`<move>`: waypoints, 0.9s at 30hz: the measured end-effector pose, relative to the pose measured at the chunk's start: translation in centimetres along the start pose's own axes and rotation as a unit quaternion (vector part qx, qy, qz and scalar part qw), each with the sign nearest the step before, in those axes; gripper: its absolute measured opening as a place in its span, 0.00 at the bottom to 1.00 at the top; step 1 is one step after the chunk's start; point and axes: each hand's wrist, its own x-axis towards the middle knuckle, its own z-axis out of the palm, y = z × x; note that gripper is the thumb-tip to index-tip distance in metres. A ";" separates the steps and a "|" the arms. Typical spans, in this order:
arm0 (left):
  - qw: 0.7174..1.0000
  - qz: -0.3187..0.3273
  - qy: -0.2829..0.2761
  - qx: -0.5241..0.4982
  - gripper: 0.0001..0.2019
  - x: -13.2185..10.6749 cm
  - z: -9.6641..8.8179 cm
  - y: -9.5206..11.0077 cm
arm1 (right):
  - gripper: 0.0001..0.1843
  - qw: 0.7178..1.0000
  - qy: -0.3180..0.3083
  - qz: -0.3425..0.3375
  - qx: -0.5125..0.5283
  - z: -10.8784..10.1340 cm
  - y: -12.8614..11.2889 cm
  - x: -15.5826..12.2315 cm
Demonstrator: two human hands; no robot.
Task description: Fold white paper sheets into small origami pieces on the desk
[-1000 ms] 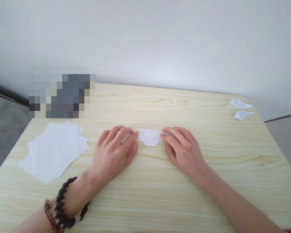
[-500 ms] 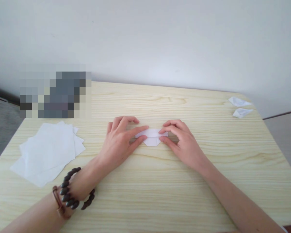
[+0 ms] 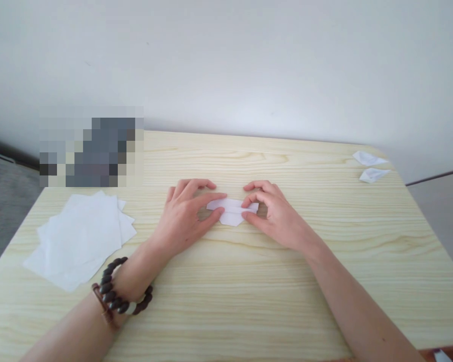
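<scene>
A small folded white paper (image 3: 231,219) lies on the table in front of me, with a long creased strip along its far side and a narrower flap toward me. My left hand (image 3: 191,208) has thumb and index finger on its left part, the other fingers curved above the wood. On the right part, the thumb and index finger of my right hand (image 3: 274,213) pinch the strip's edge. A dark bead bracelet (image 3: 109,289) and a brown band circle my left wrist.
A fanned stack of white paper sheets (image 3: 83,236) lies at the left of the wood-grain table (image 3: 226,311). Two folded white paper pieces (image 3: 373,175) rest near the far right corner. Behind the stack is a pixelated dark object (image 3: 105,151). A pale wall (image 3: 249,65) stands along the far edge.
The view has shifted slightly. My right thumb and index finger have moved a little inward along the paper strip; my left hand keeps nearly the same hold.
</scene>
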 end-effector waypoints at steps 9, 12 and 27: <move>0.998 0.024 -0.033 -0.044 0.09 0.1 -0.3 0.1 | 0.04 0.998 0.001 -0.058 0.009 0.0 0.2 -0.4; 0.996 0.034 -0.041 -0.066 0.10 0.2 -0.5 0.1 | 0.04 0.997 0.008 -0.074 0.018 0.1 0.3 -0.4; 0.967 -0.095 -0.033 -0.233 0.10 0.2 -1.1 0.7 | 0.08 0.996 0.047 -0.067 0.028 0.7 0.0 -0.5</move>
